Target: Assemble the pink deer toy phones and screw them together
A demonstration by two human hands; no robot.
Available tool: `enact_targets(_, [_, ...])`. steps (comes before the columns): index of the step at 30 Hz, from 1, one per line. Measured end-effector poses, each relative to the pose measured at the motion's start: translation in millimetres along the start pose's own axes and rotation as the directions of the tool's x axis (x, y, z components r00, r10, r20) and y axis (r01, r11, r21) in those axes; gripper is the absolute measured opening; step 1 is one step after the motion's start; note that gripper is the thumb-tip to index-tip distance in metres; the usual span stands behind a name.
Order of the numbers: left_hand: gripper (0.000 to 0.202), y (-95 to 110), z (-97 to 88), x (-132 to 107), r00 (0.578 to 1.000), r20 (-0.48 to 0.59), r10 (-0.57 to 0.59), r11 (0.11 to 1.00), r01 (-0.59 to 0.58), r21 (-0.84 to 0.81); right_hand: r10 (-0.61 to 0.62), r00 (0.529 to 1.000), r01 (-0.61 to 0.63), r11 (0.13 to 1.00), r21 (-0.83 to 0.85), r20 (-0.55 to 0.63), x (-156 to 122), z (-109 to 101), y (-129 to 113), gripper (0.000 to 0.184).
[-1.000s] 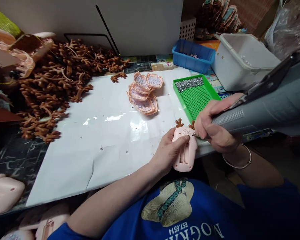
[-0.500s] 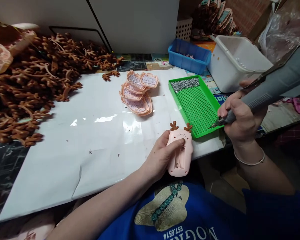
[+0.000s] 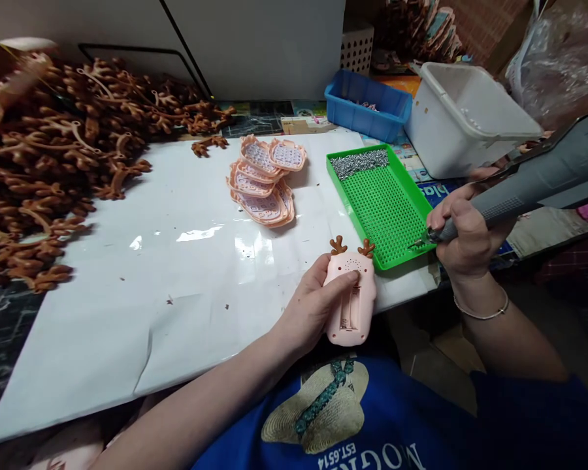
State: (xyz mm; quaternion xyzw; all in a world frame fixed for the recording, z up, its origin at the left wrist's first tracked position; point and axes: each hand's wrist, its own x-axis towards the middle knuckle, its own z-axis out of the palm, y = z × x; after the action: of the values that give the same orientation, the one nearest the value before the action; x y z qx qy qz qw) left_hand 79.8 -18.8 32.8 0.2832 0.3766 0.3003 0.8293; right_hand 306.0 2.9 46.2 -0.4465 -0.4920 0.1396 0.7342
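Observation:
My left hand [image 3: 313, 300] is closed around a pink plastic toy [image 3: 365, 307] with brown antlers, its thumb pressed on the back. An open battery compartment and several screw holes show on that side. In my right hand [image 3: 470, 232] is a grey electric screwdriver [image 3: 524, 179], its bit pointing left over the near end of a green perforated tray [image 3: 336, 179]. Small silver screws [image 3: 360, 163] are heaped at the tray's far end. I cannot tell whether a screw sits on the bit.
A stack of pink plastic shells [image 3: 262, 183] lies on the white-covered table [image 3: 186, 274]. Brown antler pieces [image 3: 78, 143] form a large pile at left. Behind the tray stand a blue bin [image 3: 367, 111] and a white tub [image 3: 455, 130].
The whole view has shifted slightly, so the table things appear a little further left. Both hands keep their holds on the toy and the screwdriver, which have hardly moved.

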Motion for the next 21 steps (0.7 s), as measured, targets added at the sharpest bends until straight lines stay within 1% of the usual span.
enact_targets(3, [0.037,0.3,-1.8,-0.2,0.999,0.038,0.017,1.0,-0.017,0.006,-0.016,0.999,0.015,0.999,0.039,0.03,1.9,-0.3,-1.2,0.032])
enact_targets(6, [0.038,-2.2,-4.3,1.1,0.996,0.084,0.025,1.0,-0.026,0.003,-0.012,0.999,0.009,0.996,0.093,0.031,6.8,8.1,-17.0,0.03])
enact_targets(10, [0.043,-8.1,-6.2,3.9,0.993,0.109,0.04,0.999,-0.038,-0.018,-0.008,1.0,0.001,0.966,0.258,0.026,8.0,35.5,-54.3,0.028])
enact_targets(12, [0.044,-10.4,-6.4,4.7,0.992,0.118,0.051,0.999,-0.05,-0.016,0.005,0.997,-0.03,0.939,0.342,0.075,2.4,52.2,-70.2,0.027])
enact_targets(14, [0.045,-11.6,-6.2,4.8,0.991,0.12,0.067,0.998,-0.065,-0.023,-0.008,0.993,-0.04,0.918,0.395,0.121,-6.5,67.9,-79.7,0.027])
enact_targets(17, [0.043,-11.9,-5.1,4.0,0.989,0.118,0.094,0.995,-0.089,-0.048,-0.009,0.986,-0.057,0.921,0.385,0.168,-20.5,85.6,-81.0,0.029])
enact_targets(21, [0.045,-11.7,-4.6,4.0,0.982,0.14,0.126,0.99,-0.117,-0.075,0.012,0.974,-0.082,0.95,0.3,0.225,-30.0,94.8,-71.2,0.027])
